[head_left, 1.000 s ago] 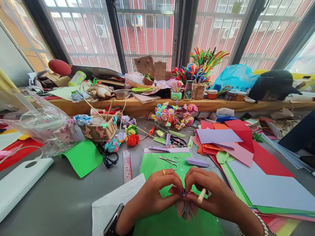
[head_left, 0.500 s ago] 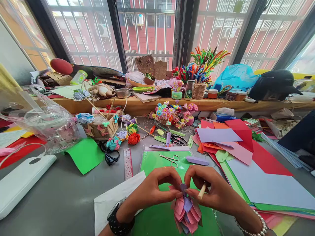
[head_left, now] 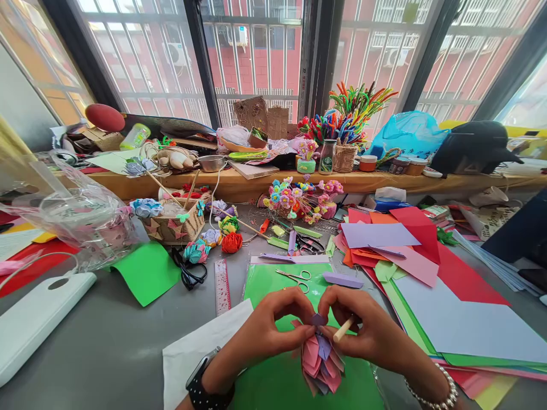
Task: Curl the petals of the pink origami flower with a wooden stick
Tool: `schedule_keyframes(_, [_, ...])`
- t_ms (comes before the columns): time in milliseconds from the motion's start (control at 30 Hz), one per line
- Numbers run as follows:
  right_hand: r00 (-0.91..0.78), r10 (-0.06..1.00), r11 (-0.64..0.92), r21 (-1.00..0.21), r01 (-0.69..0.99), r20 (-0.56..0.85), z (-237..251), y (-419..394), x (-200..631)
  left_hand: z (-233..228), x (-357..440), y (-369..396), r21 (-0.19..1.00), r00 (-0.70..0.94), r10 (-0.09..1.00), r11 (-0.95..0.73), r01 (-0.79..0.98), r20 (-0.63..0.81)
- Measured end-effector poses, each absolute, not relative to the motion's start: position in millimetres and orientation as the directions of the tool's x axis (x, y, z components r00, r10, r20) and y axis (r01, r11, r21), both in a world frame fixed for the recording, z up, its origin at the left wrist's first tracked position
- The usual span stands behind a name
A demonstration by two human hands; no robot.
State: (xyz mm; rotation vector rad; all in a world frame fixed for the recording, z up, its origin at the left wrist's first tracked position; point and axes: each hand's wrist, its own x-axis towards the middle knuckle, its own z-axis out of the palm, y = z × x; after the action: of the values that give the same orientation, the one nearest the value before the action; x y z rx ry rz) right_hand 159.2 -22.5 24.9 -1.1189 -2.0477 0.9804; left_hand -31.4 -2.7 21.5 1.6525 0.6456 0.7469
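Note:
A folded paper flower (head_left: 322, 364) in pink and purple hangs between my hands, above a green sheet in a clear sleeve (head_left: 260, 378). My left hand (head_left: 284, 319) is closed, thumb and fingertips pinching the flower's purple upper petal. From the other side my right hand (head_left: 356, 322) pinches the same purple paper. A thin wooden stick (head_left: 344, 329) is also tucked in my right hand, its end pointing toward the flower. Just beyond my fingers lie small scissors (head_left: 294, 277) and a folded purple paper strip (head_left: 343, 279).
White paper (head_left: 200, 347) lies under my left forearm, near a pink-edged ruler (head_left: 222, 287). Stacked coloured paper (head_left: 474, 324) covers the right side. Black-handled scissors (head_left: 310, 244), finished paper flowers (head_left: 231, 242) and a decorated box (head_left: 175, 228) stand farther back. A white power bank (head_left: 47, 322) rests left.
The paper flower has tilted and shifted slightly left and up. The wooden stick in my right hand has swung lower and more level. Both hands keep their pinch.

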Motion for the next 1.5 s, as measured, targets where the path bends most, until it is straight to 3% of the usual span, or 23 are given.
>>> schedule_keyframes(533, [-0.525, 0.836, 0.42, -0.8, 0.429, 0.157, 27, -21, 160, 19, -35, 0, 0.982, 0.687, 0.716, -0.189, 0.024, 0.121])
schedule_keyframes(1100, [-0.499, 0.835, 0.481, -0.751, 0.452, 0.234, 19, -20, 154, 25, -37, 1, 0.936, 0.659, 0.741, -0.312, 0.165, 0.131])
schedule_keyframes(1500, [-0.5, 0.805, 0.574, -0.637, 0.514, 0.321, 13, -15, 154, 18, -35, 3, 0.847, 0.604, 0.758, -0.471, 0.246, 0.247])
